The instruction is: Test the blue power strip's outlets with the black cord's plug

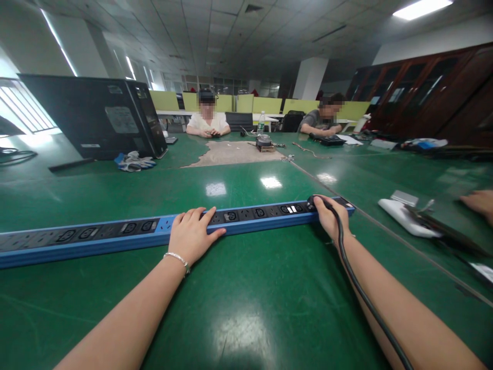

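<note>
A long blue power strip (246,227) with rows of black sockets lies across the green table. My left hand (194,229) rests on it with fingers spread, just right of a blue socket section. Near the strip's right end, my right hand (333,217) grips a black power plug (310,203) held against the sockets. Whether the plug is seated cannot be made out. Its black cord (358,288) runs over my right wrist and down along the forearm, out of view at the bottom.
A black computer case (96,121) stands at the back left, with work gloves (134,161) before it. Two people sit across the green table (246,308). A round metal part (264,143) and a bottle (261,122) stand behind. At right are a white device (406,218) and another person's hand (479,203).
</note>
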`<state>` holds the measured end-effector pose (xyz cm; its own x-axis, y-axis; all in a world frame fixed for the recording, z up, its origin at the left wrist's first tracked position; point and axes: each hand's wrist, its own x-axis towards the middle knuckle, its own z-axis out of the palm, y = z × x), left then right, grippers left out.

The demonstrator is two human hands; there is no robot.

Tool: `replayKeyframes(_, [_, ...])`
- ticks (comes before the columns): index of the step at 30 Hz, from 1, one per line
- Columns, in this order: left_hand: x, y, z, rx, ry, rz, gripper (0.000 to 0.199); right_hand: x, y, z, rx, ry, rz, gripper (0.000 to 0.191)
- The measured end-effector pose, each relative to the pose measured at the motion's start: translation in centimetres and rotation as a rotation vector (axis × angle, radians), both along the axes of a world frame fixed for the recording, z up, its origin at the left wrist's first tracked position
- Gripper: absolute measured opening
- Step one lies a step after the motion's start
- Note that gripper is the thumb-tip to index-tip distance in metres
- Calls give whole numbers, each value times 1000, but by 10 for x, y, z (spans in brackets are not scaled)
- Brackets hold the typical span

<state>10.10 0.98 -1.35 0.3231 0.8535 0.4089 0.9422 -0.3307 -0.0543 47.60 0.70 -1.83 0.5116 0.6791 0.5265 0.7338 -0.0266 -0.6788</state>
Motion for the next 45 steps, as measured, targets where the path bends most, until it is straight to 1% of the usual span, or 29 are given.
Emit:
replayKeyframes(3, [0, 0, 0, 0, -1, -3, 61, 0, 1, 1, -33, -36, -17, 43])
replayKeyframes(8, [0, -1, 1, 0, -8, -14, 61, 0, 0, 2, -44, -42, -14, 44])
replayKeyframes(15, [0, 0, 0, -1, -8, -7, 61, -1, 0, 2, -60, -61, -13, 42])
replayKeyframes(18, [0, 0, 1, -2, -4, -8, 61, -2, 1, 0, -80, -135, 0, 40])
replayKeyframes(22, [1, -1, 1, -12, -6, -1, 61, -4, 0, -7, -138, -256, -59, 39])
replayKeyframes(27, [1, -1, 1, -21, -7, 4, 61, -3, -4, -15, -163, -383, -18, 41])
replayKeyframes(30, [0, 0, 1, -13, -3, -1, 61, -2, -5, -15, -152, -375, -43, 41])
replayKeyframes(36, [0, -1, 2, -16, -10, -6, 61, -3, -4, -16, -142, -361, -50, 40])
replayKeyframes(41, [1, -1, 2, -25, -15, -2, 61, -7, -2, -18, -84, -322, -104, 38])
replayKeyframes(45, [1, -1, 2, -19, -21, -7, 61, -8, 0, -17, -66, -280, -102, 38])
